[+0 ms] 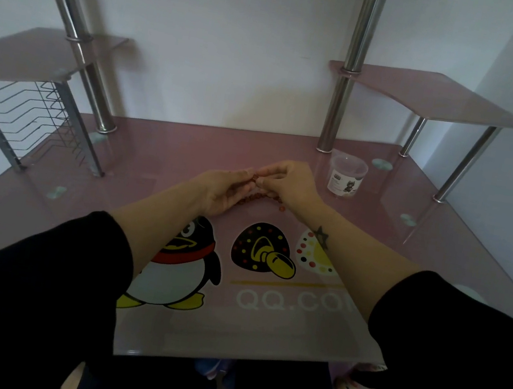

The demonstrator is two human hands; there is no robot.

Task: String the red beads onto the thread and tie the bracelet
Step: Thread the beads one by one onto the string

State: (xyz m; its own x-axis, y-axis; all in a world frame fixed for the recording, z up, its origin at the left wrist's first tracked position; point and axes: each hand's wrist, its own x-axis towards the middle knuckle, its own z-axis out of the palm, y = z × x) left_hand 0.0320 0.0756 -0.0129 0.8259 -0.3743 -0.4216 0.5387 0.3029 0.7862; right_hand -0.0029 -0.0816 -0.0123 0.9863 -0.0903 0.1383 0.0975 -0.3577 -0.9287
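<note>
Beads (261,196), red and already strung, hung between our left hand (227,189) and right hand (289,182), both sets of fingers (270,173) pinching the strand above the pink counter (139,159). We judged the knot wanted steady tension and hands close together. A clear tub (347,176) stood to the right, a wire rack (29,121) to the left.

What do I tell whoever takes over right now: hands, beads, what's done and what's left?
Left hand: fingers pinch one end of the bead strand, over the desk.
Right hand: fingers pinch the other end, close to the left.
The strand sags between the hands. A tub stands on the desk to the right, contents unclear.
Done: many red beads are strung.
Left: probably the knot. The thread is too fine to see, so I cannot tell if it is tied.
</note>
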